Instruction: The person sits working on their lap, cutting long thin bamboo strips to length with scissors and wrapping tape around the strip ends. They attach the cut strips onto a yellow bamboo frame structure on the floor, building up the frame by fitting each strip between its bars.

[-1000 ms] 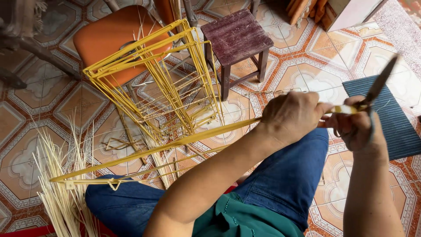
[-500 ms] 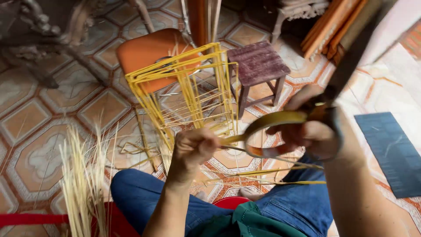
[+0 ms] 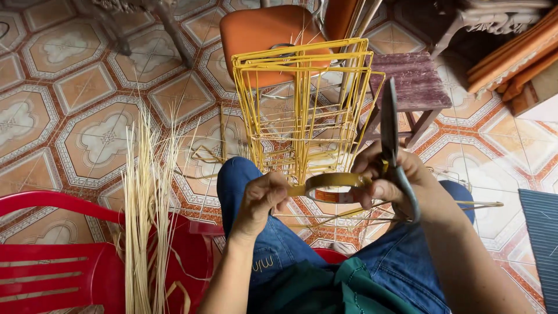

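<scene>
My left hand point(image 3: 263, 200) pinches one end of a flat yellow cane strip point(image 3: 334, 179) that is bent into a loop between my hands. My right hand point(image 3: 388, 180) grips the other side of the loop and also holds grey metal scissors point(image 3: 390, 139), their blades pointing up and away from me. Just beyond my knees stands a yellow wire frame point(image 3: 302, 104) shaped like a tall open box. Both hands hover above my lap, over blue jeans.
A bundle of pale reed strips point(image 3: 148, 221) leans on a red plastic chair point(image 3: 64, 261) at the left. An orange chair point(image 3: 264, 32) and a purple wooden stool point(image 3: 412, 81) stand behind the frame. Patterned floor tiles point(image 3: 75, 116) lie all around; a dark mat point(image 3: 540, 232) sits at the right.
The long straight strip has been drawn in and curled into a small loop. My hands have come close together over my lap, and the scissors now point upward.
</scene>
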